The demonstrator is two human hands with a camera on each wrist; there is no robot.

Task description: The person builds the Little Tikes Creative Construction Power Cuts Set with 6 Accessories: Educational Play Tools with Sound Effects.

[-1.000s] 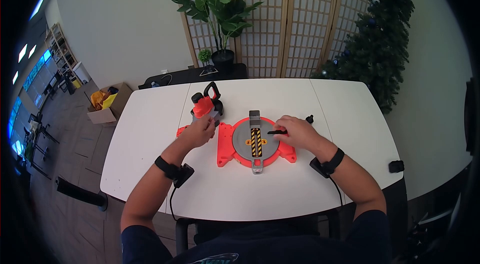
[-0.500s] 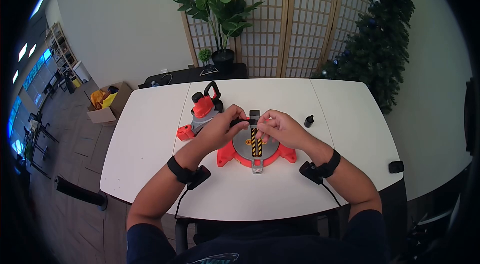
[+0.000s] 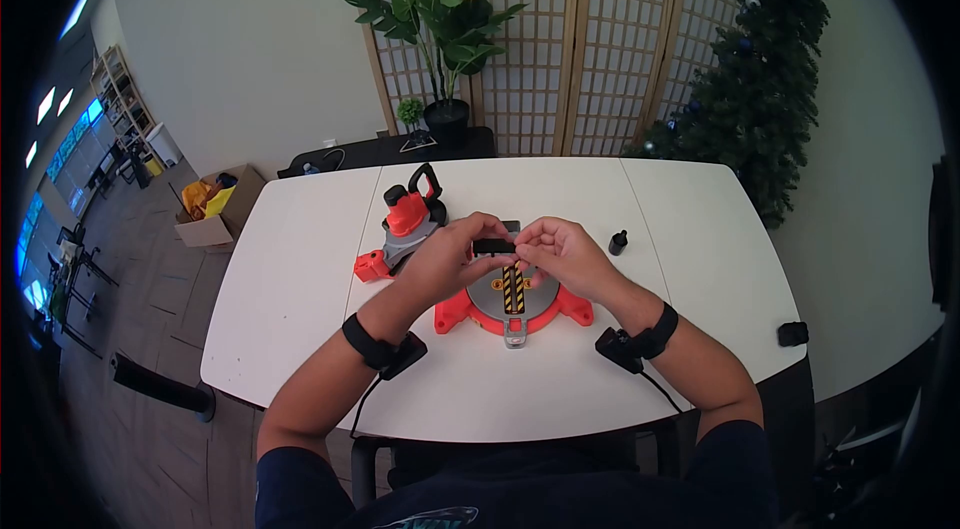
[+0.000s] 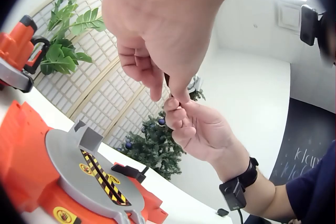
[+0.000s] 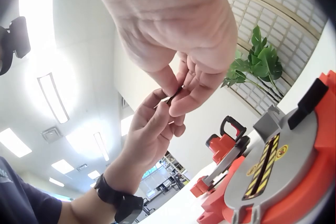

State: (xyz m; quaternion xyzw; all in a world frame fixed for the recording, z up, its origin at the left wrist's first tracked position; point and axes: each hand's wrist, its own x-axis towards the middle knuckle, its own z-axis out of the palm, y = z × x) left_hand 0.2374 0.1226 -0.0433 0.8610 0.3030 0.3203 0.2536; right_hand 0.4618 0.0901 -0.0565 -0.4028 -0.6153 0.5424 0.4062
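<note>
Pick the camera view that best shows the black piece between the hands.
The head view: the black piece shows its broad dark face between the left hand and the right hand. Both wrist views show only a thin dark sliver of it, largely hidden by the hands.

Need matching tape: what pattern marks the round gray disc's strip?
Strip: yellow-black diagonal stripes, clearest in left wrist view.

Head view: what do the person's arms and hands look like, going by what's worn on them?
The left hand and right hand wear no gloves. A black strap circles each wrist, carrying a boxy black camera with a thin dark cable. The sleeves are short and dark navy.
</note>
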